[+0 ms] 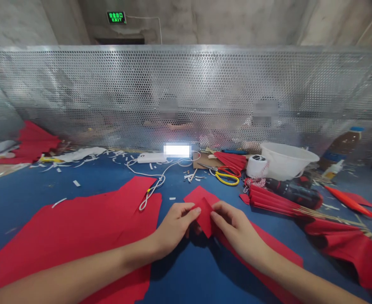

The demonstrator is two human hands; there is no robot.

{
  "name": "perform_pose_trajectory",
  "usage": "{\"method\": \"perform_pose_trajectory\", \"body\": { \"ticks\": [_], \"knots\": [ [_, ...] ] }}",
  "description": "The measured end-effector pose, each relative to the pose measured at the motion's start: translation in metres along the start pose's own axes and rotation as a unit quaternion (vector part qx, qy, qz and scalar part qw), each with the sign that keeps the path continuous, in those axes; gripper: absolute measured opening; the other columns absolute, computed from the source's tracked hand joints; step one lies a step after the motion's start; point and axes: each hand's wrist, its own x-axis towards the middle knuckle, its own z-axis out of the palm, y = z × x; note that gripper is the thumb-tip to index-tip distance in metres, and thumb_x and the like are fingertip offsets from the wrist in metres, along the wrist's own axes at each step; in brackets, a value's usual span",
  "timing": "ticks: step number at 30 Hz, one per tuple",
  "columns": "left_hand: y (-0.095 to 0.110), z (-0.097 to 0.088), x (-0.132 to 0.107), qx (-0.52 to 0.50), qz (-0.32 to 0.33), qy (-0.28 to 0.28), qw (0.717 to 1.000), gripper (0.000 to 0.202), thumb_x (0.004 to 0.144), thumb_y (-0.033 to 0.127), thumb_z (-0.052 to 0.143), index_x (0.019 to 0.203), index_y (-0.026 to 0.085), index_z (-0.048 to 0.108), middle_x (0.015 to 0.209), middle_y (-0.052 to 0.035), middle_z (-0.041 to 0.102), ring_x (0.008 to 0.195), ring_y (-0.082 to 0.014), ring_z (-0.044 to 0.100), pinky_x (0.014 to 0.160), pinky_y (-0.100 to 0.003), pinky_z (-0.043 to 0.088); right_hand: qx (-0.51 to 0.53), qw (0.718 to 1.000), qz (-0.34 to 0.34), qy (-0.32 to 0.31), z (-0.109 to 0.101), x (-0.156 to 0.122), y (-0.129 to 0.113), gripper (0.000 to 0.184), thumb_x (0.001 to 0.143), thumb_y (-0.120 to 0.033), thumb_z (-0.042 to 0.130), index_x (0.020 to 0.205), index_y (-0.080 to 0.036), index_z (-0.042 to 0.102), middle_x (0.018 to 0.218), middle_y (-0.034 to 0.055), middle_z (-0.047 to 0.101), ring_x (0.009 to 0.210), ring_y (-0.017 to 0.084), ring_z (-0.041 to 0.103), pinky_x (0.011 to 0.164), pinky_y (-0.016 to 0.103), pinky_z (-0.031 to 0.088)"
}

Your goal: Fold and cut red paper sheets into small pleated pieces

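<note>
Paper strip (205,216), red, on the worktop (186,276) near its front edge: folded end pinched by left hand (173,228) and right hand (236,230). Folding seems barely begun, most of it flat; pleated fans (268,202) lie finished toward the right edge.

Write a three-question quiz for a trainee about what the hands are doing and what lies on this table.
1. True or false: the left hand and the right hand both pinch the red paper strip.
2. Pick one. The scissors lie: A) left of the white bowl; B) inside the white bowl; C) in the right hand.
3. Fill in: the table has a ____ top.

Key: 1 true. 2 A. 3 blue.
</note>
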Motion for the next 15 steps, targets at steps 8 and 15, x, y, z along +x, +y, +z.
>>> {"method": "perform_pose_trajectory", "body": {
  "ticks": [8,15],
  "knots": [
    [-0.001,-0.001,-0.003,0.045,0.035,0.016,0.998,0.047,0.092,0.051,0.060,0.064,0.014,0.058,0.056,0.0022,0.053,0.053,-0.0096,0.043,0.052,-0.022,0.032,-0.248,0.947,-0.201,0.027,0.003,-0.012,-0.007,0.043,0.091,-0.041,0.068,0.128,-0.025,0.054,0.133,0.0126,0.058,0.122,0.030,0.054,0.104,0.046,0.048],
    [-0.003,-0.001,-0.006,0.050,0.031,-0.017,0.998,0.052,0.085,0.054,0.070,0.056,0.015,0.051,0.049,0.0060,0.038,0.048,-0.0074,0.033,0.045,-0.022,0.020,-0.250,0.950,-0.186,-0.023,0.005,-0.014,-0.005,0.032,0.100,-0.033,0.055,0.130,-0.026,0.052,0.127,0.0104,0.064,0.119,0.027,0.058,0.100,0.042,0.051]
  ]
}}
